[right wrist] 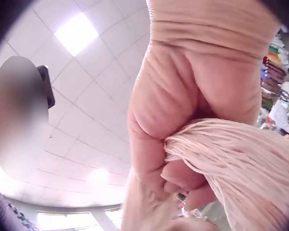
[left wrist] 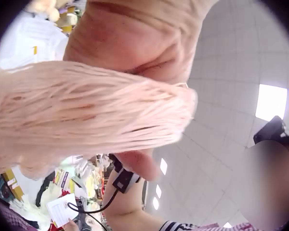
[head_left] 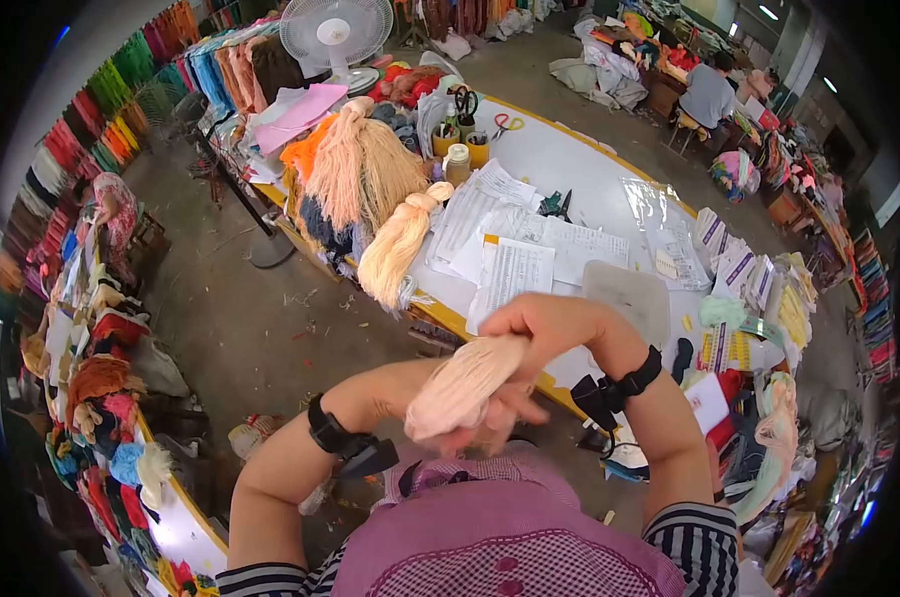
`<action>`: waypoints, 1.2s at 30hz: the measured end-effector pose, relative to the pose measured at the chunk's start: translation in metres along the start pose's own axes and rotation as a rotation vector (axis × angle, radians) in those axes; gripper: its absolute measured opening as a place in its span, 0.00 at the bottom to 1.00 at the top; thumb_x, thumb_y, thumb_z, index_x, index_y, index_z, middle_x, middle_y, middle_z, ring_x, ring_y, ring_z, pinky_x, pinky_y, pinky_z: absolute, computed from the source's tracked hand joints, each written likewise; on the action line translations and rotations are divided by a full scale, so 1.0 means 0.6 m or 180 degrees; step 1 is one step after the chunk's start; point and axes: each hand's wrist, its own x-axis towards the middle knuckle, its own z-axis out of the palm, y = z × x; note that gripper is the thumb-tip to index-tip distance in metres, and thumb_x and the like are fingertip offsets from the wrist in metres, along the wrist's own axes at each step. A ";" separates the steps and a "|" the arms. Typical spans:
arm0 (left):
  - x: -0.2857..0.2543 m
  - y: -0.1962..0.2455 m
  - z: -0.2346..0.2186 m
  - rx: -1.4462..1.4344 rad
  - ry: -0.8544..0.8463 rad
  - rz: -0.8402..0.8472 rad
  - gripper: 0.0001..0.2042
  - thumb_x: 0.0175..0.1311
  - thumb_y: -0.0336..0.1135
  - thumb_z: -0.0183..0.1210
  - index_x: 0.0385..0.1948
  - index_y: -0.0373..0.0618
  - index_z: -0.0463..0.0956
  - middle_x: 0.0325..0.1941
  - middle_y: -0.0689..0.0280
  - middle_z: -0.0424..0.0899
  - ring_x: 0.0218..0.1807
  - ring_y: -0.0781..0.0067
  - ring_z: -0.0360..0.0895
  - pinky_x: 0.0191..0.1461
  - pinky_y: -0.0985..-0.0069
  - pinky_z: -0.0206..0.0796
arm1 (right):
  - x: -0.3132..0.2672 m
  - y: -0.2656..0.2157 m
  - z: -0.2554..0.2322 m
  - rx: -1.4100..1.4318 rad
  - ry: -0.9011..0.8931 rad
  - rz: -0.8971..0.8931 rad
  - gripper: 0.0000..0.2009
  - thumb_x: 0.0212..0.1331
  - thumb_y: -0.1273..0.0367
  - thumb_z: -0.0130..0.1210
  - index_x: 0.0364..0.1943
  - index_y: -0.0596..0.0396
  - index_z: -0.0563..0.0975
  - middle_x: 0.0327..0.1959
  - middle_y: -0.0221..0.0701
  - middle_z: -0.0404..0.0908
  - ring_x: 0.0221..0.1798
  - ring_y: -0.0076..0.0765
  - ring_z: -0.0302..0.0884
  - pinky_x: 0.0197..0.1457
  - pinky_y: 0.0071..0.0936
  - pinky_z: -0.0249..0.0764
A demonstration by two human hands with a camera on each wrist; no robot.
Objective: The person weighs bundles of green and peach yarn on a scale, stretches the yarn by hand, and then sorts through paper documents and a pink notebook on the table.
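A pale pink yarn skein (head_left: 470, 386) is held between both hands in front of the body. My left hand (head_left: 498, 418) is at its lower side, partly covered by it, with blurred fingers showing beneath and beyond. In the left wrist view the skein (left wrist: 91, 110) crosses the palm of the left hand (left wrist: 130, 41), and one fingertip shows below it. My right hand (head_left: 549, 328) grips the skein's upper right end from above. In the right wrist view the fingers of the right hand (right wrist: 183, 96) curl round the gathered end of the skein (right wrist: 241, 159).
Ahead stands a white table (head_left: 559, 149) with paper sheets (head_left: 514, 274), a plastic tray (head_left: 627, 298), scissors (head_left: 507, 123) and cups. Cream yarn (head_left: 400, 249) and peach yarn (head_left: 340, 174) lie at its left end, near a white fan (head_left: 333, 32). More yarn piles line the left side.
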 end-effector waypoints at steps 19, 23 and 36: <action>-0.032 -0.018 -0.183 0.0716 0.2646 -0.0782 0.32 0.52 0.46 0.67 0.55 0.33 0.68 0.51 0.58 0.76 0.50 0.72 0.74 0.52 0.75 0.67 | 0.213 0.109 -0.059 0.1051 0.1546 -0.0822 0.34 0.69 0.45 0.17 0.69 0.54 0.55 0.69 0.36 0.59 0.67 0.37 0.61 0.68 0.29 0.59; 0.018 -0.048 -0.221 -0.0130 0.2539 -0.0589 0.22 0.50 0.40 0.67 0.44 0.37 0.75 0.35 0.62 0.80 0.35 0.71 0.74 0.41 0.71 0.68 | 0.231 0.103 -0.091 0.0948 0.1547 -0.0908 0.34 0.69 0.45 0.18 0.69 0.51 0.57 0.69 0.34 0.58 0.67 0.32 0.59 0.68 0.29 0.58; 0.076 -0.217 -0.455 0.3154 0.2664 -0.0850 0.07 0.45 0.37 0.61 0.25 0.47 0.81 0.22 0.60 0.80 0.27 0.52 0.78 0.30 0.63 0.69 | 0.402 0.228 -0.156 0.0136 0.3757 0.1568 0.25 0.58 0.54 0.51 0.40 0.70 0.74 0.37 0.52 0.80 0.39 0.51 0.79 0.45 0.36 0.72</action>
